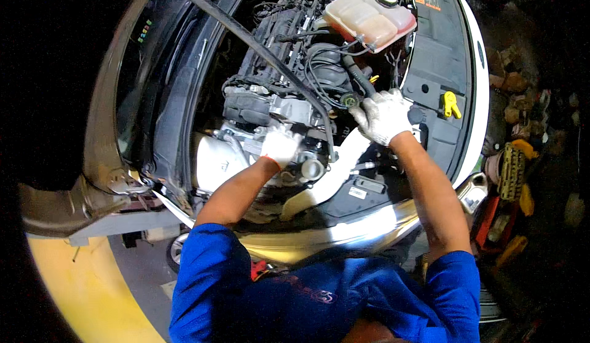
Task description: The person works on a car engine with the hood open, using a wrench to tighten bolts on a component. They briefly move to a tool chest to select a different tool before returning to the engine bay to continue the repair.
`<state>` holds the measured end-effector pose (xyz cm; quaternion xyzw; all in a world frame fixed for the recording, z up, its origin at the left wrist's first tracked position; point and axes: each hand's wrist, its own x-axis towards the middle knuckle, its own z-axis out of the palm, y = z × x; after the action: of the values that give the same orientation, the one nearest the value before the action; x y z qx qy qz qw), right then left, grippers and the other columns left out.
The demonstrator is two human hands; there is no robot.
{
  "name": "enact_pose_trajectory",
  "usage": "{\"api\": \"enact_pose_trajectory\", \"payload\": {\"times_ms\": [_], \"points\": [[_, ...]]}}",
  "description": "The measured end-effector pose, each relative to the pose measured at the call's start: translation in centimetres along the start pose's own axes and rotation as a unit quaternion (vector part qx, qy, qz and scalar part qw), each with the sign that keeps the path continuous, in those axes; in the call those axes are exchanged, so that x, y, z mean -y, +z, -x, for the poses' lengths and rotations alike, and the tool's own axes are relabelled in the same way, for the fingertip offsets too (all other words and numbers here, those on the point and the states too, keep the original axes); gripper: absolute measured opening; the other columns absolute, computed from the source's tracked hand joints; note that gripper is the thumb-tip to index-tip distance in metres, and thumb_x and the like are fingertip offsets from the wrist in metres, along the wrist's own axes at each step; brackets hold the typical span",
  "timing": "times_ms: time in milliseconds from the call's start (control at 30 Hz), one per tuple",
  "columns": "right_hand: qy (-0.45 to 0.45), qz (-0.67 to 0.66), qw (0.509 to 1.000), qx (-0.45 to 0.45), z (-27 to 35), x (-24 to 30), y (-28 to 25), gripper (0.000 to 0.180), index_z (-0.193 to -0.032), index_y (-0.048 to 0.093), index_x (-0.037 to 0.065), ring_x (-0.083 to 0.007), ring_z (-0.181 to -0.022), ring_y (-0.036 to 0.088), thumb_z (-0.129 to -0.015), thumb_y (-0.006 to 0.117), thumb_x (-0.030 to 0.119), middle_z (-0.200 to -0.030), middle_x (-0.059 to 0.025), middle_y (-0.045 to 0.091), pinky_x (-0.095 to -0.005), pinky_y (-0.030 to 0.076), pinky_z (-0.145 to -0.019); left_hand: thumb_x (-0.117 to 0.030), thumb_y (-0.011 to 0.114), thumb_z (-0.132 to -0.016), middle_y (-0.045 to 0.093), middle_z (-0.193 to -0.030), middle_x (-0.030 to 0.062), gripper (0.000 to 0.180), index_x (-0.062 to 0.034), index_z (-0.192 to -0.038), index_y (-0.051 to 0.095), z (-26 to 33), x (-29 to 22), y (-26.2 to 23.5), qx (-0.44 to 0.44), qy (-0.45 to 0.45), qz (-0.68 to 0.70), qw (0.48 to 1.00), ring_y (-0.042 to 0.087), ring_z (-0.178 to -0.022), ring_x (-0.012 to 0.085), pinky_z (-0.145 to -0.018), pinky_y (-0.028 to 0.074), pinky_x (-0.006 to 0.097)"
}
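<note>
I lean over an open car engine bay (270, 54). My left hand (281, 145), in a white work glove, rests closed on metal engine parts beside a round grey pulley (312, 168). My right hand (382, 115), also gloved, presses down near a thick black hose (359, 75) and a small green cap (350, 99); whether it grips anything is hidden. A black hood prop rod (270, 51) crosses diagonally over the engine, just left of my right hand.
A translucent coolant tank (369, 17) with a black cap sits at the far right of the bay. A yellow dipstick handle (450, 104) stands on the black front panel. Tools and a red box (491, 220) lie on the floor at right. Yellow floor paint (92, 287) at lower left.
</note>
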<state>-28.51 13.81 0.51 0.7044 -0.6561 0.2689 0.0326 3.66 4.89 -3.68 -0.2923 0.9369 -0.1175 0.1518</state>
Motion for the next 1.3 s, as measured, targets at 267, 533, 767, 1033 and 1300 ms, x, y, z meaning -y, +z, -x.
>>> {"api": "enact_pose_trajectory", "payload": {"times_ms": [267,533,767,1033,1300], "points": [[0.044,-0.033,0.998,0.034,0.0,0.4,0.1,0.043,-0.078,0.072,0.007,-0.0326,-0.084,0.065,-0.091,0.06,0.046,-0.083,-0.0145,0.069,-0.047,0.043,-0.087,-0.026,0.062,-0.084,0.067,-0.095,0.0166,0.02,-0.0136,-0.097,0.07,0.8,1.1,-1.1,0.098,0.052,0.022,0.994,0.063,-0.097,0.0362,-0.081,0.051,0.048],[0.048,-0.041,0.995,0.076,-0.2,-0.2,0.5,0.051,-0.079,0.074,0.006,-0.0324,-0.086,0.067,-0.095,0.054,0.05,-0.086,-0.0172,0.071,-0.0462,0.043,-0.088,-0.02,0.06,-0.085,0.072,-0.086,0.0118,0.018,-0.0103,-0.087,0.074,-5.6,-2.4,0.8,0.198,0.212,0.022,0.957,0.069,-0.084,0.0314,-0.076,0.055,0.038],[0.051,-0.042,0.992,0.109,-0.4,-0.2,-0.2,0.052,-0.083,0.075,0.006,-0.0323,-0.089,0.067,-0.096,0.052,0.05,-0.089,-0.0168,0.072,-0.0463,0.042,-0.09,-0.024,0.068,-0.077,0.07,-0.083,0.0185,0.021,-0.0055,-0.086,0.075,-7.4,-3.7,1.1,0.207,0.15,0.223,0.941,0.069,-0.079,0.0369,-0.069,0.055,0.043],[0.053,-0.044,0.992,0.104,-0.4,-0.1,-0.2,0.051,-0.082,0.074,0.005,-0.0325,-0.09,0.066,-0.095,0.054,0.05,-0.089,-0.0174,0.07,-0.0463,0.043,-0.09,-0.025,0.056,-0.094,0.065,-0.081,0.0109,0.021,-0.017,-0.096,0.076,-3.7,0.6,-0.7,0.1,0.242,0.036,0.964,0.063,-0.084,0.0317,-0.069,0.051,0.045],[0.052,-0.043,0.995,0.068,-0.2,-0.2,0.3,0.05,-0.08,0.074,0.006,-0.0323,-0.088,0.066,-0.095,0.054,0.05,-0.086,-0.0167,0.07,-0.0458,0.042,-0.091,-0.026,0.062,-0.082,0.062,-0.08,0.012,0.021,-0.0089,-0.089,0.071,-4.1,-0.3,-2.4,0.081,0.229,0.049,0.969,0.062,-0.081,0.0338,-0.068,0.052,0.045]]}}
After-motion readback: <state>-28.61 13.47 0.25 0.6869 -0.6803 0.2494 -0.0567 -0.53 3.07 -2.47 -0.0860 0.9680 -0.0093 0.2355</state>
